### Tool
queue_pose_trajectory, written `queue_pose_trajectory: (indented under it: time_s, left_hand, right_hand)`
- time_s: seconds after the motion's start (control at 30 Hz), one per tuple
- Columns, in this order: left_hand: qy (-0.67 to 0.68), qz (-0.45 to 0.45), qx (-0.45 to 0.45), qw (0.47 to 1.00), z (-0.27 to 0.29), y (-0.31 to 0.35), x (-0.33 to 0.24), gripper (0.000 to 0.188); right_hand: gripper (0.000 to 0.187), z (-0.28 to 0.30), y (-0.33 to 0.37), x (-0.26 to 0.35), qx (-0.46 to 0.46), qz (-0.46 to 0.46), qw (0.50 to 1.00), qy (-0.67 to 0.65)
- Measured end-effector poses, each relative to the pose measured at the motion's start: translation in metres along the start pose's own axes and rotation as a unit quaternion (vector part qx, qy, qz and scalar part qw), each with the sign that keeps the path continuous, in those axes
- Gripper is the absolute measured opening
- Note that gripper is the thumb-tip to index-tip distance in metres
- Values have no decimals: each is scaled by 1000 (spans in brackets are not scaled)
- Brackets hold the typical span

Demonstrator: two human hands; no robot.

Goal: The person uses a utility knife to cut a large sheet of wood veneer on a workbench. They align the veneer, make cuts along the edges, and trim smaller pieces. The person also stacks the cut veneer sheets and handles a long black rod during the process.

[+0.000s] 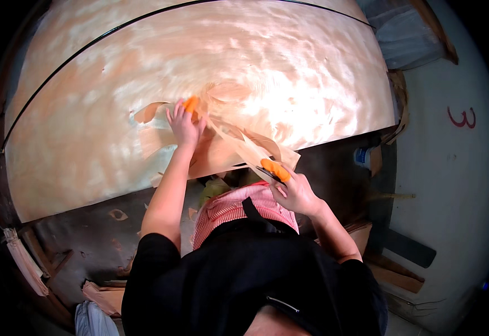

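A large sheet of pale wood veneer spreads in front of me, its near edge torn and curling. My left hand rests on it beside the torn part, fingers apart, with an orange finger cover on one finger. A narrow veneer strip slants from near that hand down to my right hand. My right fingers, some in orange covers, are closed at the strip's near end. Along them lies a thin dark tool, whose kind I cannot make out. Loose veneer pieces curl up left of my left hand.
A black cord or rod arches across the far side of the sheet. Below the near edge is a dark surface with veneer scraps. A white container stands at the right, before a pale board. Plastic-wrapped material sits far right.
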State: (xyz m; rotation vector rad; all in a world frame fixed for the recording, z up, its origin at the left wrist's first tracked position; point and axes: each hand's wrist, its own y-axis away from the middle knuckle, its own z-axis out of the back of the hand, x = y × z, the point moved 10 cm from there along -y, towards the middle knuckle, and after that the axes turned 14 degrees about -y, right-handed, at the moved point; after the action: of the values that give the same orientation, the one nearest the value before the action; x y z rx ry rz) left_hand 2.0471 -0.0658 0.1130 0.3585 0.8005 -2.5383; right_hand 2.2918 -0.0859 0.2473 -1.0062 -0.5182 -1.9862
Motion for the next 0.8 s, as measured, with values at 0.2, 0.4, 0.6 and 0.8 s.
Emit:
queue_pose_trajectory:
  time_s: [0.2,0.4,0.6,0.8]
  left_hand:
    - [5,-99,125,987,75,129,5,34]
    - [-31,-89,253,963,104,268,8,37]
    - [-22,-2,342,939,133,351,23,41]
    - [-8,41,300,953,208,402,44,37]
  right_hand:
    - [41,-44,90,-48,12,-156,988,-12]
    - [35,-101,186,-136,81,-273,958,12]
    - [32,-143,224,-175,-10,-208,978,29]
    - [34,-190,235,-183,20,-222,974,40]
